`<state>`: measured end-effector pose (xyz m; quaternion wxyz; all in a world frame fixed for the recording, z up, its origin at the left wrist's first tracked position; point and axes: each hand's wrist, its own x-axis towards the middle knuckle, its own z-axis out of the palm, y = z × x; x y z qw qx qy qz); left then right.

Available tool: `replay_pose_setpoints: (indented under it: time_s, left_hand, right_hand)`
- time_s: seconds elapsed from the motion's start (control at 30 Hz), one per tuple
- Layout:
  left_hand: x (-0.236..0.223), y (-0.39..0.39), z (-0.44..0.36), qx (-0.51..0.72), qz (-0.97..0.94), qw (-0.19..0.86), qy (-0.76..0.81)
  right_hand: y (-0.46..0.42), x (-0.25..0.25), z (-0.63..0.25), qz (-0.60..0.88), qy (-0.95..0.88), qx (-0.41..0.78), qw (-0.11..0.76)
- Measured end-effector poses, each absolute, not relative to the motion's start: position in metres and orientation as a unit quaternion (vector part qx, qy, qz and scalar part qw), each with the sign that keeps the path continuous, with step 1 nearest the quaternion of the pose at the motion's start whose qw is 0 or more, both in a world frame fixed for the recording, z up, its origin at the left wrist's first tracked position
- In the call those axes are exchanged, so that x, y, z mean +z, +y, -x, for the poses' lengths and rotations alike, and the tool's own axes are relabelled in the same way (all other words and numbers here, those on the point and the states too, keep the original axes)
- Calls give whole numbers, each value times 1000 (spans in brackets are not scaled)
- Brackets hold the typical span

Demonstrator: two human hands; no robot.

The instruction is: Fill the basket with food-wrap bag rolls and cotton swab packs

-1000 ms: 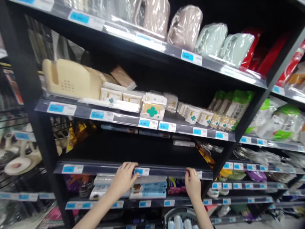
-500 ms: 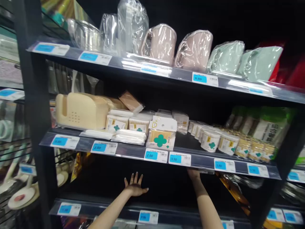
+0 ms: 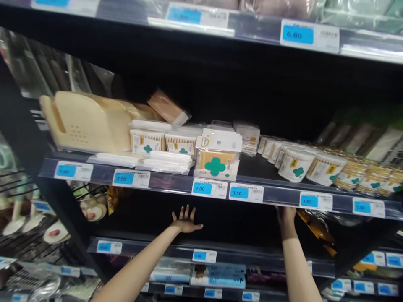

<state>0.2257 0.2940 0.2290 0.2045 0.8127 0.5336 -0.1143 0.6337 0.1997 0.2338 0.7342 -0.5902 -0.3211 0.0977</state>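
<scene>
I face a black shop shelf unit. My left hand (image 3: 185, 221) reaches into the dark bay under the cotton-swab shelf (image 3: 176, 183), fingers spread and holding nothing. My right hand (image 3: 286, 217) is raised to the underside of that same shelf's front rail, below a blue price tag (image 3: 315, 201); its fingertips are hidden behind the rail. On the shelf above my hands stand a bag of cotton swabs with a green clover (image 3: 216, 162) and round swab tubs (image 3: 295, 165).
A cream plastic box (image 3: 85, 121) and flat white packs (image 3: 166, 161) sit at the shelf's left. Below runs another shelf rail (image 3: 204, 253) with blue-labelled boxes under it. Hanging goods fill the rack at the far left (image 3: 53, 228). Yellow packets (image 3: 315, 228) lie at the right.
Both hands rose from the lower shelf rail into the dark bay and up to the swab shelf. My view tilted up, then moved closer to the swab shelf.
</scene>
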Motion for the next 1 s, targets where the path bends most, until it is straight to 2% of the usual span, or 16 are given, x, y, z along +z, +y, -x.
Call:
replay_pose_setpoints:
  time_s: [0.17,0.37,0.53,0.67,0.83,1.0]
  left_hand:
    - [228,292,-226,-111,-814,193,537]
    - [225,292,-227,-102,-814,185,541]
    - [224,294,-226,-108,-812,191,541]
    - [224,296,-226,-108,-814,193,537]
    - [224,292,-226,-96,-816,192,536]
    - [231,287,-229,-51,-811,192,551]
  right_hand:
    - [177,212,-626,578,-288,187,740]
    - [158,223,-642,621,-363,223,657]
    - [157,237,-656,685,-449,185,543]
    - [160,236,-651,711,-489,140,485]
    - [136,241,-625,718,-504,86,473]
    - [62,220,-539,707,-500,36,499]
